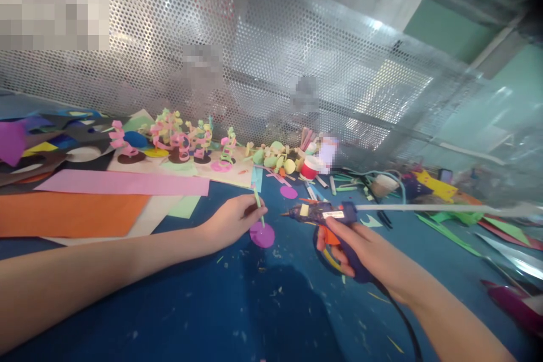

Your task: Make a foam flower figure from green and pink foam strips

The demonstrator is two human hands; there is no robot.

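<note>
My left hand [237,218] pinches a thin pale-green strip [258,199] that stands nearly upright, its lower end at a purple paper disc [262,235] on the blue table [203,305]. Wrapped round the handle of a dark blue glue gun [316,212] is my right hand [354,249], with fingers by the orange trigger [332,236]. The gun's nozzle points left, a short way from the strip and apart from it. From the gun's rear a long white glue stick [394,207] sticks out. A second purple disc [289,192] lies behind the nozzle.
Spiral paper figures [182,144] on round bases stand at the back left, before a perforated metal screen [271,62]. Pink paper [127,182] and orange paper [72,215] sheets lie at left. A red and white container [310,167] stands behind. Green paper scraps [449,235] and a black cord [401,317] are at right.
</note>
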